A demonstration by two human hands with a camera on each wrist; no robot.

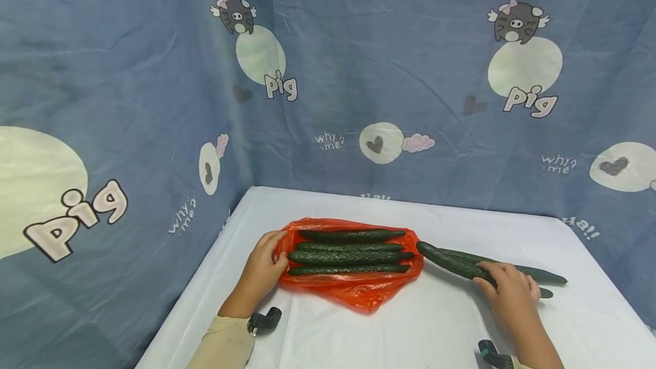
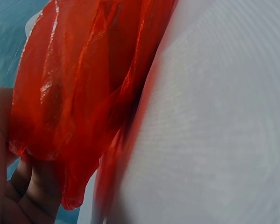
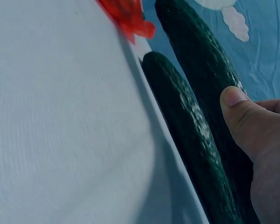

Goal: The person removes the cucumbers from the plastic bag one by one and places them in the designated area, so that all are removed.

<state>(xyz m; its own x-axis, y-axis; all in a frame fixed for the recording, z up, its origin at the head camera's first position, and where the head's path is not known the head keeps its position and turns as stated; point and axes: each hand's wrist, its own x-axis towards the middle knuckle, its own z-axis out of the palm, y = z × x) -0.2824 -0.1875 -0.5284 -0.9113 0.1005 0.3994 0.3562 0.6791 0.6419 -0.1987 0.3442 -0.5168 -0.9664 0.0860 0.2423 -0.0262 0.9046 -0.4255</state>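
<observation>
An orange-red plastic bag (image 1: 359, 294) lies spread on the table with several dark green cucumbers (image 1: 353, 257) side by side on it. My left hand (image 1: 262, 269) pinches the bag's left edge; in the left wrist view thumb and fingers meet on the thin red plastic (image 2: 79, 93). On the right, my right hand (image 1: 512, 289) grips one cucumber (image 1: 447, 261) around its middle. Its far tip points toward the bag's right edge and is raised off the table. Beneath it, a second cucumber (image 3: 182, 116) lies on the cloth, its right end (image 1: 545, 276) showing past my hand.
White cloth covers the table (image 1: 410, 335). A blue curtain (image 1: 328, 61) with pig prints hangs behind and along the left side. Each wrist carries a small black camera, one by the left sleeve (image 1: 225, 340).
</observation>
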